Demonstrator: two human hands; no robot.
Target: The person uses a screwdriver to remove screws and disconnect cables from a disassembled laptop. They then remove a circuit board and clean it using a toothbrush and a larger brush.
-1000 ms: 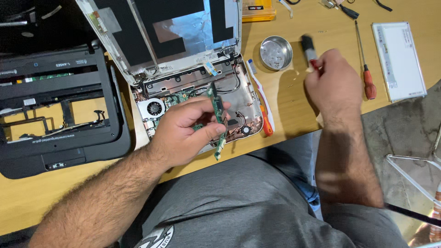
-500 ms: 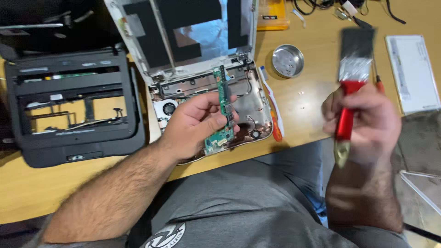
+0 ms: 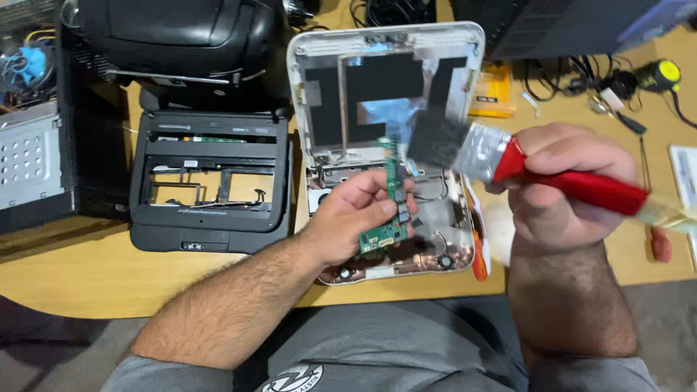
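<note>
Gripping green circuit board (image 3: 392, 199) in left hand (image 3: 356, 221), red-handled brush (image 3: 508, 163) in right hand (image 3: 563, 189).

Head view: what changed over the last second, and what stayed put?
The right hand picked up the red-handled brush and swung its bristles left to the green circuit board. The left hand lifted that board upright off the opened white laptop, which stayed put, like the black frame.

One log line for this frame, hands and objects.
left hand: holds green board upright | right hand: holds red brush, bristles by board | below: open white laptop
</note>
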